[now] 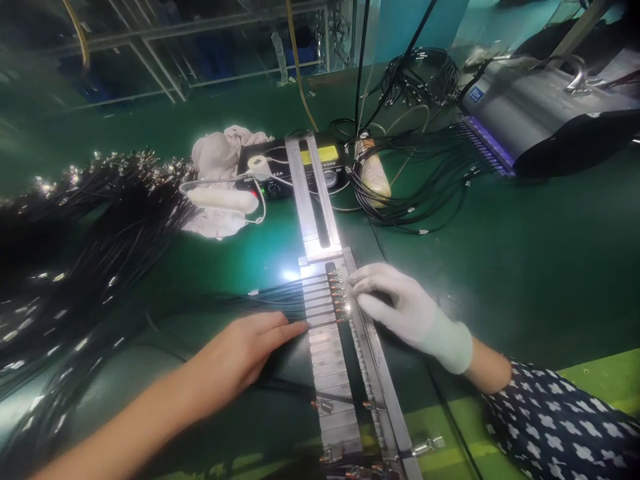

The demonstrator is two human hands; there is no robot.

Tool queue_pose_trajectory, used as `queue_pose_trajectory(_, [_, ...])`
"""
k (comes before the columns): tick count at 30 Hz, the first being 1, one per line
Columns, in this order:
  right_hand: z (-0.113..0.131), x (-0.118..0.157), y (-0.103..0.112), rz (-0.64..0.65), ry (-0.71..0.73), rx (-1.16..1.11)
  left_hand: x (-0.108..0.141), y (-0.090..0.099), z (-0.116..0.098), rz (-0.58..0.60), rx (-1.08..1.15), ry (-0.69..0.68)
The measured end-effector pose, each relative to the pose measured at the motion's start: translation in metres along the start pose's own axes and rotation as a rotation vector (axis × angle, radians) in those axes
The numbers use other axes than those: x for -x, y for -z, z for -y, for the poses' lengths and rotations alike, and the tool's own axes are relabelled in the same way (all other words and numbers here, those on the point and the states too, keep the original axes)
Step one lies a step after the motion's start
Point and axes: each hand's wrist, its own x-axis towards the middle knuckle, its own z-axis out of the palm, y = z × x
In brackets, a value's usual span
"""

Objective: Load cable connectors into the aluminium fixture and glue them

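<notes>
A long slotted metal fixture (333, 373) runs up the middle of the bench. Several thin black cables (280, 293) lie side by side across its upper slots, their bared copper ends and small metal connectors (337, 293) lined up along the right rail. My bare left hand (257, 343) is closed at the fixture's left edge, fingertips on the nearest cable in the row. On the other side, my right hand (407, 310) wears a white glove. Its thumb and forefinger come together beside the connectors at the rail; whatever is between them is hidden.
A large heap of black cables (125, 220) covers the left. Behind the fixture stand a black control box (280, 190), a white cloth (217, 157) and a yellowish taped bundle (373, 177). A grey machine with a purple-lit edge (530, 113) holds more cables at the right.
</notes>
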Motion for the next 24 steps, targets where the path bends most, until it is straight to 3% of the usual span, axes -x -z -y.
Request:
queue_pose_trajectory(7, [0.002,0.0,0.002,0.016,-0.011,-0.015,-0.009,0.011,0.0,0.082,-0.036,0.033])
queue_pose_trajectory(11, [0.004,0.002,0.0,0.037,0.012,0.059,-0.009,0.004,0.007,0.088,0.076,0.031])
queue_pose_trajectory(13, [0.005,0.003,-0.001,0.049,0.053,0.136,-0.006,-0.007,0.007,0.037,0.035,0.009])
queue_pose_trajectory(15, [0.005,0.003,-0.001,0.051,0.091,0.181,-0.001,-0.022,0.003,-0.1,-0.107,0.0])
queue_pose_trajectory(18, [0.003,0.002,-0.001,0.051,0.111,0.177,0.007,-0.043,-0.01,-0.302,-0.351,0.094])
queue_pose_trajectory(20, [0.002,0.0,-0.001,0.053,0.104,0.176,0.01,-0.053,-0.018,-0.332,-0.417,0.155])
queue_pose_trajectory(24, [0.001,0.0,-0.004,0.039,0.106,0.193,0.011,-0.056,-0.024,-0.28,-0.296,0.169])
